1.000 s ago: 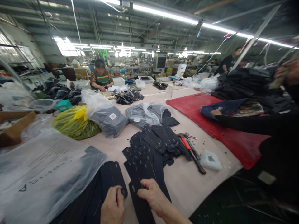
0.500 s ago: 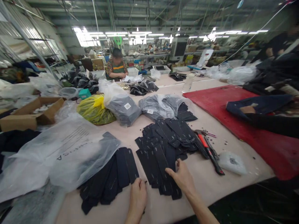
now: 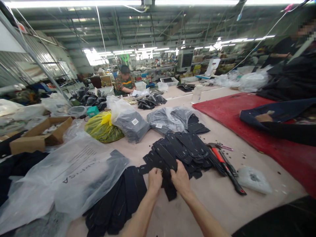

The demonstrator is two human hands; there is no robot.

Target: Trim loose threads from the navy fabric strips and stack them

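Dark fabric strips (image 3: 168, 187) are bunched between my two hands, near the middle of the table. My left hand (image 3: 155, 178) is closed on their left side. On their right side my right hand (image 3: 179, 175) has its fingers wrapped round the same strips. Just beyond my hands a larger pile of dark strips (image 3: 182, 146) lies overlapping on the pinkish tabletop (image 3: 209, 200). Another fanned pile of dark strips (image 3: 123, 197) is to the left of my left hand, partly under a clear plastic bag (image 3: 81, 171).
A red-handled hammer (image 3: 228, 171) and a small clear packet (image 3: 254, 180) lie at the right. Filled plastic bags (image 3: 134, 126) stand behind the piles. A red sheet (image 3: 237, 115) covers the right side. A person (image 3: 125, 80) sits across the table.
My left hand has moved up and right, and my right hand slightly left. The strips that lay in front of the large pile are now gathered between both hands. The view has shifted.
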